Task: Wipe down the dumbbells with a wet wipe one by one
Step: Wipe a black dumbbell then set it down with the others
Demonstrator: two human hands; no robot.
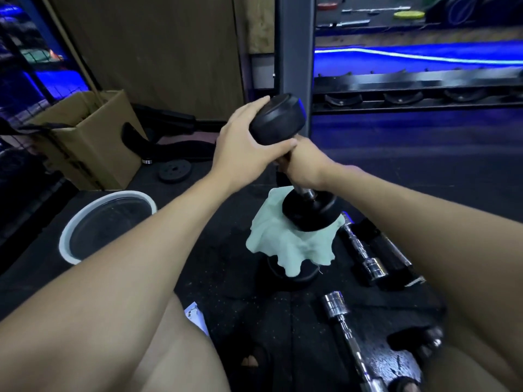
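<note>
Both hands grip black dumbbell (278,120), markings unreadable — perhaps blank

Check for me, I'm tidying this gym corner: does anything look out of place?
Yes: the pale green cloth lies draped over a black weight on the floor, pinned under the black rubber dumbbell, not held in a hand.

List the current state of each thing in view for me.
Black rubber-headed dumbbell: upright, tilted, lower head on the cloth.
Pale green cloth: draped over a dark object, pinned under the dumbbell.
Left hand: cupping the upper head.
Right hand: gripping the handle.
White round basin: upright.
Brown cardboard box: open.
</note>
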